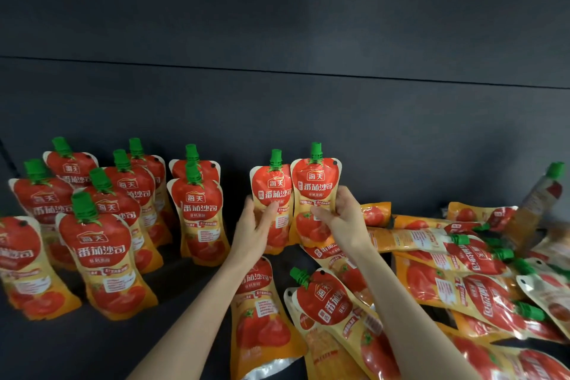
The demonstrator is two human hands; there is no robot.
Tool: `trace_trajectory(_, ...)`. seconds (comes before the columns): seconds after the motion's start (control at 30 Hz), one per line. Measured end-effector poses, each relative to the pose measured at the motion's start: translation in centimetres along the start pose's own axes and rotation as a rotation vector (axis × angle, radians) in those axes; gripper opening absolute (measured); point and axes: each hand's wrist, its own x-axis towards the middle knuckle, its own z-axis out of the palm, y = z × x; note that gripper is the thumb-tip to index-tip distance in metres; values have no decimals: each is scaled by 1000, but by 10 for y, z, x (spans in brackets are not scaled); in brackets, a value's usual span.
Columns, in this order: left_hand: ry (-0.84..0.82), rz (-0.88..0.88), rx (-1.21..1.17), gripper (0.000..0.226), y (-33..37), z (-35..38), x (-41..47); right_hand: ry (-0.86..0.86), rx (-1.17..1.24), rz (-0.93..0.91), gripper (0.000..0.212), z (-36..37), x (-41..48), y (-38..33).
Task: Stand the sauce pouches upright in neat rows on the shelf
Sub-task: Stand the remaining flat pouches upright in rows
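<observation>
Both hands are up toward the back of the dark shelf [191,296], one sauce pouch each. Left hand [254,230] grips left pouch [271,187] at mid-height: thumb across the front, fingers curled round the outer edge. Right hand [344,219] grips right pouch [316,185] the same way from its outer edge, thumb on the front label. The hands are apart, not touching each other. The 2 pouches stand btwn them, side by side and upright, green caps [275,157] on top, fronts facing the camera. Inner edges meet; can't tell if they touch or overlap. Right pouch sits a bit higher. Bases are partly hidden, so can't tell if they rest on the shelf. Left of the left hand are the standing pouches [123,210], several in loose rows, all cap-up, some tilted. The nearest pair [200,213] stands one behind the other, near the left hand but clear of it. Right of the right hand is a heap of lying pouches [462,271], flat and overlapping, caps pointing diff. ways. One pouch [536,203] at far right leans cap-up, blurred. Below the forearms are more flat ones: one [262,318] partly under the left forearm, another [330,299] btwn the arms w/ its cap pointing up-left. Back panel [277,102] behind all is plain dark.
</observation>
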Motion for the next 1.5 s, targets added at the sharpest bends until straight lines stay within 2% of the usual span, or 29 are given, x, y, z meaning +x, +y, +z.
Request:
trace_trajectory(0.1, 19, 27, 4, 8, 2, -5, 3, 12, 15, 10, 32, -2, 1, 0)
trace_trajectory(0.17, 41, 20, 2, 7, 3, -8, 6, 1, 6, 4, 34, 0, 1, -1)
trace_trajectory(0.23, 61, 7, 18, 18, 5, -12, 9, -11, -2, 1, 35, 1, 0, -2)
trace_trajectory(0.33, 63, -40, 46, 51, 5, -14, 14, -14, -15, 0, 35, 3, -1, -4)
trace_trajectory(0.43, 94, -64, 119, 61, 1, -14, 13, -18, -36, -2, 35, 4, -2, -5)
trace_trajectory(0.73, 113, -13, 56, 31, -3, -12, 15, -18, -28, 4, 38, 7, -10, -8)
trace_trajectory(1.23, 111, -71, 81, 23, -1, -15, 16, -52, 16, 51, 40, 29, -20, -6)
trace_trajectory(1.5, 106, -88, 96, 23, 1, -15, 17, -90, -54, -9, 46, 20, -27, -8)
